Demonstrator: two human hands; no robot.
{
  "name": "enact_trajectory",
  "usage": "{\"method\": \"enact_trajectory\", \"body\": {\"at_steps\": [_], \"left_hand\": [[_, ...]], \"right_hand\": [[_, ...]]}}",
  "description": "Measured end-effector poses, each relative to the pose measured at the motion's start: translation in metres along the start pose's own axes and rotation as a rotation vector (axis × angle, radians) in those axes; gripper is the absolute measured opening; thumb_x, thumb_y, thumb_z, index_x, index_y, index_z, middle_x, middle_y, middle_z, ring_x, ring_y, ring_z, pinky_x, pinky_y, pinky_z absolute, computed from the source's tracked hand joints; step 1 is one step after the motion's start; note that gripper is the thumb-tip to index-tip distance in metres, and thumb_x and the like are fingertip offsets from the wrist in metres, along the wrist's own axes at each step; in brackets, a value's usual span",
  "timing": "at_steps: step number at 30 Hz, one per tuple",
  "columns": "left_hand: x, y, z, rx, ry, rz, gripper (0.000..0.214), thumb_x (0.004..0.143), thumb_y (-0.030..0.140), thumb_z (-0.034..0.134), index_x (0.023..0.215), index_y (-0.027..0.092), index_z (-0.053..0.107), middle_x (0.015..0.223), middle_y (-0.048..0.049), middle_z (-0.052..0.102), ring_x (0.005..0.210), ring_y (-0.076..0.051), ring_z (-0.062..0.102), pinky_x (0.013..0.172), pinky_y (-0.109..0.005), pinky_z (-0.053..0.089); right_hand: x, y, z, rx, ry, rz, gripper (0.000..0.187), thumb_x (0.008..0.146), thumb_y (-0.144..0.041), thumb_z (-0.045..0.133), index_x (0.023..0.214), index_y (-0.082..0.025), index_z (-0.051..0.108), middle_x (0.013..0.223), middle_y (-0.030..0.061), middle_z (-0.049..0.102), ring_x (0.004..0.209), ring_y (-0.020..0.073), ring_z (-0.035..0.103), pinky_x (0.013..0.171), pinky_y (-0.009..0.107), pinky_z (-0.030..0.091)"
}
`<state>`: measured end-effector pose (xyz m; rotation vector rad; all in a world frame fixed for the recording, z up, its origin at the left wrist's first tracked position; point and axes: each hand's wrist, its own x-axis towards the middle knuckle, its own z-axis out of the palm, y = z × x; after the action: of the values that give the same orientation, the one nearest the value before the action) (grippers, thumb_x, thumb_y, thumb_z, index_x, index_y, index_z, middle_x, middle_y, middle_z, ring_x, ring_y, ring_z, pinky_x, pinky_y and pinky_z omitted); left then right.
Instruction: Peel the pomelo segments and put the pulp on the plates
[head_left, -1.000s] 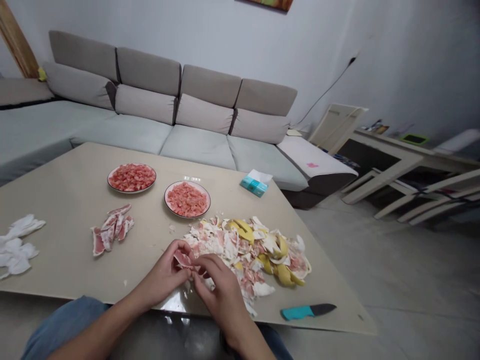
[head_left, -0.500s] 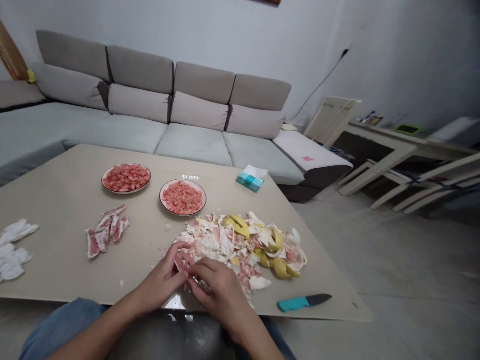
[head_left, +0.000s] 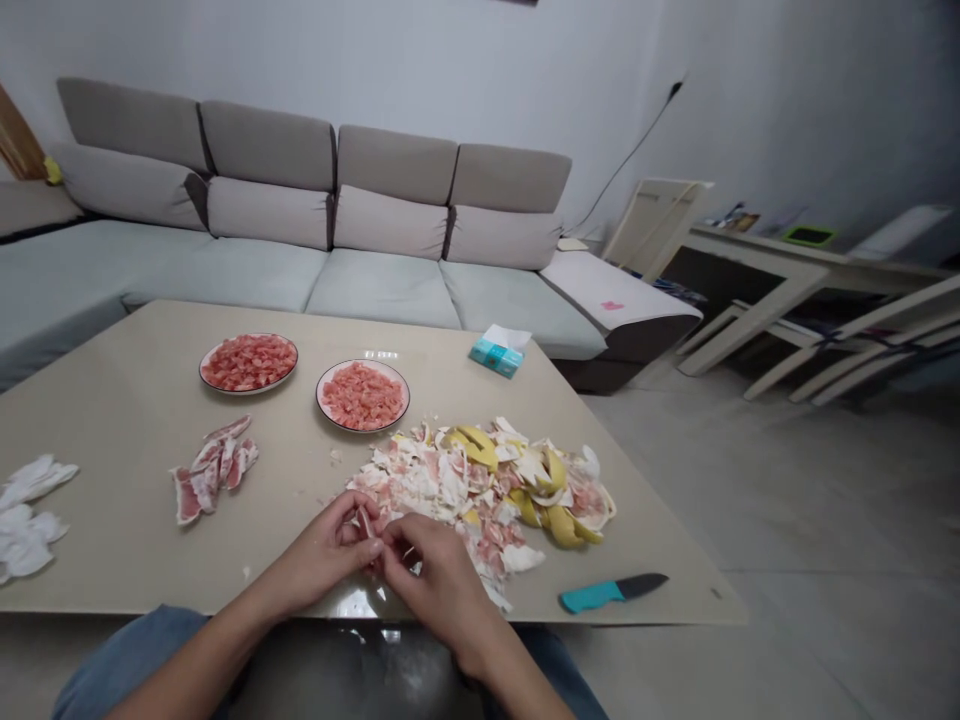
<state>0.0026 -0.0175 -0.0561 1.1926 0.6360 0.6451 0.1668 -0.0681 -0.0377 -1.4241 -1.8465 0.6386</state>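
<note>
Near the front edge of the table, my left hand is closed around a pink pomelo segment. My right hand meets it there, thumb and forefinger pinched at the segment's edge; its fingertips partly hide what they grip. Just beyond both hands spreads a heap of white membrane scraps with yellow pomelo rind. Several pomelo segments with pale skin lie off to the left. Pink pomelo flesh fills one plate, and more flesh covers a second plate.
A knife with a turquoise handle lies at the front right, its dark blade pointing right. Crumpled white tissues or gloves sit at the left edge. A tissue box stands far right, before a grey sofa.
The view has shifted slightly. Both hands stay together over the same spot, and the segment between them has turned to show a narrower side.
</note>
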Motion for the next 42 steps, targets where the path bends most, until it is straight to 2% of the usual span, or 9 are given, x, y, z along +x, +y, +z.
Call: {"method": "enact_trajectory", "body": {"at_steps": [6,13,16,21,24,27,33,39,42], "left_hand": [[-0.001,0.006,0.0,-0.031,-0.008,-0.055,0.028,0.077,0.031,0.069,0.094,0.019,0.05,0.077,0.0018,0.059,0.068,-0.012,0.058,0.066,-0.024,0.043],[0.001,0.013,0.013,0.14,0.227,0.033,0.011,0.071,0.018,0.062,0.078,0.018,0.054,0.071,0.003,0.056,0.068,-0.014,0.057,0.065,-0.023,0.044],[-0.001,0.015,0.012,0.171,0.281,0.064,0.017,0.072,0.022,0.063,0.087,0.018,0.058,0.08,0.0002,0.062,0.08,-0.017,0.06,0.073,-0.025,0.046],[-0.005,0.014,0.006,0.098,0.224,0.037,0.041,0.078,0.032,0.063,0.117,0.022,0.055,0.104,-0.0045,0.067,0.095,-0.022,0.063,0.084,-0.032,0.048],[-0.004,0.013,0.007,0.095,0.187,0.034,0.047,0.079,0.033,0.064,0.123,0.021,0.053,0.122,-0.0089,0.061,0.106,-0.024,0.061,0.093,-0.035,0.047],[-0.003,0.01,0.011,0.188,0.201,0.073,0.045,0.081,0.032,0.063,0.123,0.02,0.055,0.134,-0.0116,0.05,0.119,-0.025,0.053,0.1,-0.035,0.043],[-0.002,0.004,0.013,0.112,0.161,0.03,0.049,0.082,0.035,0.062,0.126,0.021,0.047,0.123,-0.0114,0.059,0.11,-0.025,0.059,0.093,-0.038,0.047],[-0.002,-0.001,0.009,-0.05,0.067,0.031,0.062,0.068,0.028,0.078,0.121,0.025,0.047,0.119,-0.007,0.062,0.114,-0.025,0.056,0.093,-0.034,0.045],[-0.001,-0.004,0.007,-0.052,0.065,0.033,0.056,0.068,0.025,0.079,0.116,0.023,0.051,0.108,-0.0056,0.064,0.103,-0.022,0.061,0.085,-0.03,0.047]], "right_hand": [[0.002,-0.005,0.001,0.064,0.04,0.1,0.011,0.078,-0.014,0.059,0.068,-0.018,0.061,0.066,-0.0003,0.062,0.058,0.0122,0.054,0.054,0.021,0.039],[0.007,-0.008,0.01,0.161,0.194,0.255,0.012,0.072,-0.012,0.056,0.061,-0.018,0.058,0.054,-0.0028,0.056,0.05,0.0115,0.049,0.049,0.021,0.036],[0.011,-0.007,0.008,0.27,0.191,0.318,0.011,0.071,-0.014,0.056,0.061,-0.018,0.058,0.052,-0.0037,0.055,0.049,0.0114,0.049,0.048,0.021,0.037],[0.012,-0.002,0.0,0.396,0.09,0.292,0.009,0.079,-0.026,0.06,0.078,-0.018,0.063,0.065,-0.0017,0.062,0.057,0.0125,0.055,0.054,0.022,0.042],[0.01,-0.002,0.0,0.409,0.049,0.25,0.015,0.081,-0.029,0.063,0.092,-0.019,0.062,0.073,-0.001,0.064,0.063,0.0134,0.058,0.059,0.022,0.045],[0.008,-0.002,0.005,0.34,0.071,0.211,0.008,0.082,-0.026,0.063,0.084,-0.019,0.062,0.071,-0.0013,0.063,0.064,0.0137,0.058,0.06,0.023,0.045],[0.006,-0.001,0.012,0.343,0.096,0.171,0.015,0.091,-0.024,0.051,0.079,-0.02,0.058,0.072,-0.0012,0.063,0.064,0.013,0.059,0.061,0.022,0.044],[0.007,0.0,0.012,0.359,0.126,0.177,0.013,0.09,-0.023,0.052,0.078,-0.019,0.058,0.071,-0.0019,0.061,0.064,0.0126,0.056,0.062,0.022,0.042],[0.007,0.001,0.015,0.42,0.098,0.207,0.016,0.09,-0.027,0.052,0.076,-0.019,0.056,0.07,-0.0015,0.06,0.064,0.0135,0.056,0.061,0.022,0.042]]}}
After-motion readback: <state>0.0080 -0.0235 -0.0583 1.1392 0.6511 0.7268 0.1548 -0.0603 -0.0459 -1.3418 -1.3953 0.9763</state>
